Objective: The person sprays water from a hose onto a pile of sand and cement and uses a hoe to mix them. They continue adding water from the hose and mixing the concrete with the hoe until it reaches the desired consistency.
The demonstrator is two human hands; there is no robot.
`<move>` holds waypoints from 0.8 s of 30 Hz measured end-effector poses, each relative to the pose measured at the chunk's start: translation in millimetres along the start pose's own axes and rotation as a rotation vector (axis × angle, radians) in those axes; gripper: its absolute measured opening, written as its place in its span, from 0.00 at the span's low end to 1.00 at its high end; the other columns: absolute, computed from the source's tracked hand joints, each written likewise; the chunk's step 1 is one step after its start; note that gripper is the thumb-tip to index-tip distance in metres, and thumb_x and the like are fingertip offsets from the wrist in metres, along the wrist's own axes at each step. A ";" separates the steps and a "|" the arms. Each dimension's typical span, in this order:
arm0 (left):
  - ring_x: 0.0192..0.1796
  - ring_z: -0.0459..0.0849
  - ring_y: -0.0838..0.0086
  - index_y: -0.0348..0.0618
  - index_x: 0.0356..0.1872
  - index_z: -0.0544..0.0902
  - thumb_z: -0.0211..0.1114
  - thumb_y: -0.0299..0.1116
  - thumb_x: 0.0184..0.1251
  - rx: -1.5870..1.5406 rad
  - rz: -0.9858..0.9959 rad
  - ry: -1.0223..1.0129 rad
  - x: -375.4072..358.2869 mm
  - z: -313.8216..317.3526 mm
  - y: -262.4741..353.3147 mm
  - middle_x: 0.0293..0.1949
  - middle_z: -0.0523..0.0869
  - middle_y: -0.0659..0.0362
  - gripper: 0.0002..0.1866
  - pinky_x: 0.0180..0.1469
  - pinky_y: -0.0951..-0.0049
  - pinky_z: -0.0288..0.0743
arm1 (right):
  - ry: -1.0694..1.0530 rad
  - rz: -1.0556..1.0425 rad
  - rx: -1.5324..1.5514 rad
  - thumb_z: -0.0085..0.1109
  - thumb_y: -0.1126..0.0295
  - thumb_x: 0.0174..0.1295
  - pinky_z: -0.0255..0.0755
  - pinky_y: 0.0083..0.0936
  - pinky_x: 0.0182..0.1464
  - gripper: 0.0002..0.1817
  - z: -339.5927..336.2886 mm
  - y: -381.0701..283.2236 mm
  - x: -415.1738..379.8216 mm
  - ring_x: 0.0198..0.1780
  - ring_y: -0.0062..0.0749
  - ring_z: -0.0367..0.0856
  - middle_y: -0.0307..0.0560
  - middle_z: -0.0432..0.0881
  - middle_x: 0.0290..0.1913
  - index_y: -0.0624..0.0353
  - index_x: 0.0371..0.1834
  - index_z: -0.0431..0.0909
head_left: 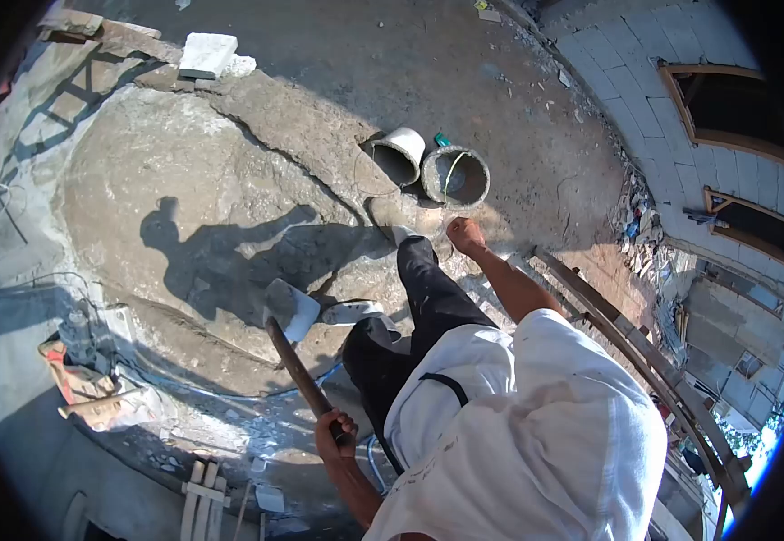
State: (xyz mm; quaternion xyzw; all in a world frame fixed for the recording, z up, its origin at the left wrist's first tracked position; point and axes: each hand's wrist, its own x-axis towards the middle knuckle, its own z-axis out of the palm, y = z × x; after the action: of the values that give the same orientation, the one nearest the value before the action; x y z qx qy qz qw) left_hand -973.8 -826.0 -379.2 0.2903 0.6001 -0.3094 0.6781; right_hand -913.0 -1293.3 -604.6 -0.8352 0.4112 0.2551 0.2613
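Note:
My left hand (334, 435) is wrapped round the dark wooden handle (297, 365) of a hoe, whose pale blade (294, 311) rests at the edge of a wide grey patch of mortar (139, 162). My right hand (467, 235) is closed in a fist, with nothing visible in it. It is just below a round bucket (473, 180) with a light cord handle. Beside that bucket lies a second, whitish bucket (403, 149), tilted. My shadow falls across the mortar.
A white block (208, 56) sits at the upper left. Torn sacks (108, 401) and wooden slats (203, 505) lie at the lower left. Long bars (626, 338) run along the right, near rubble (649, 234) and a block wall (631, 90). My shoe (352, 312) is beside the hoe blade.

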 end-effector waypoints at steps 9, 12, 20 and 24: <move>0.18 0.70 0.75 0.36 0.38 0.73 0.57 0.27 0.59 -0.121 -0.146 0.028 54.3 84.6 -14.3 0.21 0.72 0.60 0.08 0.20 0.72 0.66 | -0.238 -0.164 0.323 0.64 0.56 0.53 0.75 0.34 0.48 0.24 127.6 -26.1 231.6 0.46 0.46 0.83 0.56 0.85 0.40 0.59 0.50 0.79; 0.19 0.70 0.75 0.34 0.42 0.74 0.56 0.28 0.59 -0.155 -0.189 0.042 62.5 100.7 -22.5 0.22 0.72 0.60 0.11 0.21 0.72 0.67 | -0.213 -0.085 0.389 0.70 0.54 0.49 0.74 0.31 0.51 0.45 205.5 -52.6 285.7 0.51 0.42 0.80 0.62 0.80 0.49 0.76 0.63 0.62; 0.20 0.70 0.77 0.40 0.31 0.70 0.61 0.29 0.59 -0.062 -0.207 0.091 68.2 149.1 -44.1 0.21 0.71 0.61 0.08 0.22 0.78 0.65 | -0.061 0.125 0.828 0.57 0.70 0.56 0.74 0.26 0.40 0.14 251.9 -48.7 347.5 0.37 0.33 0.83 0.51 0.84 0.35 0.62 0.44 0.81; 0.20 0.70 0.77 0.41 0.25 0.70 0.60 0.29 0.59 -0.072 -0.255 0.506 69.1 211.6 -41.5 0.19 0.70 0.62 0.08 0.22 0.78 0.64 | 0.355 -0.185 0.682 0.58 0.72 0.53 0.75 0.27 0.37 0.09 160.0 -48.5 393.6 0.35 0.34 0.85 0.50 0.85 0.31 0.60 0.36 0.84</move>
State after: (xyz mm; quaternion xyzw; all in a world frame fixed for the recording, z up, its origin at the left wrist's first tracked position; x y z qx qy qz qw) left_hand -865.4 -1019.4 -425.3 0.2562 0.7925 -0.2887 0.4721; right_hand -697.7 -1382.3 -963.2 -0.7651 0.4342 -0.0693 0.4705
